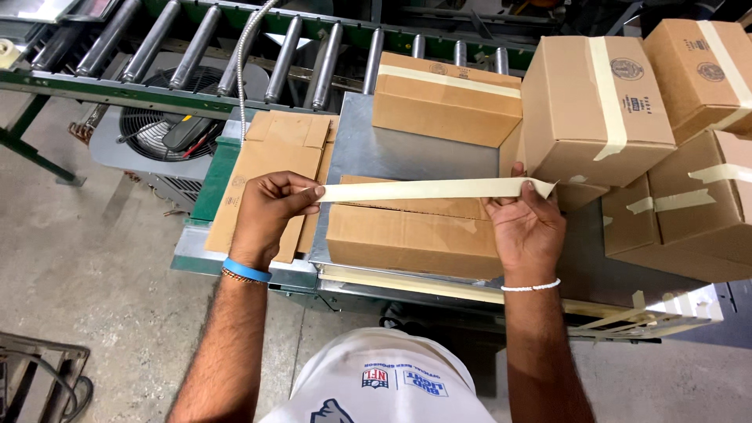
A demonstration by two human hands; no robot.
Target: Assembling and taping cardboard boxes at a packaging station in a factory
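Nearest the lens, a white printed shirt (380,384) fills the bottom edge, with two bare forearms rising from it. On the left wrist sit a blue band (246,270) and a thin beaded one; the right wrist wears a white bead bracelet (531,287).

Left hand (268,213) pinches one end of a tape strip (427,189) between thumb and fingertips, fingers curled shut on it. Right hand (526,225) grips the other end, thumb on top, the torn tip poking out past it. This pale, papery strip is stretched flat and level above a low cardboard box (407,235), whose top flaps meet in an unsealed seam; what it holds cannot be seen.

That box rests on a smooth metal plate (392,149). Left of it lie flattened cardboard blanks (270,168). Behind stands a taped box (445,100), closed; to the right, sealed cartons (650,133) are piled at angles, each banded with the same pale tape.

Steel rollers (235,51) in a green frame run across the top. Below them sits a grey round-grilled fan (160,121) on rough concrete floor (86,258).
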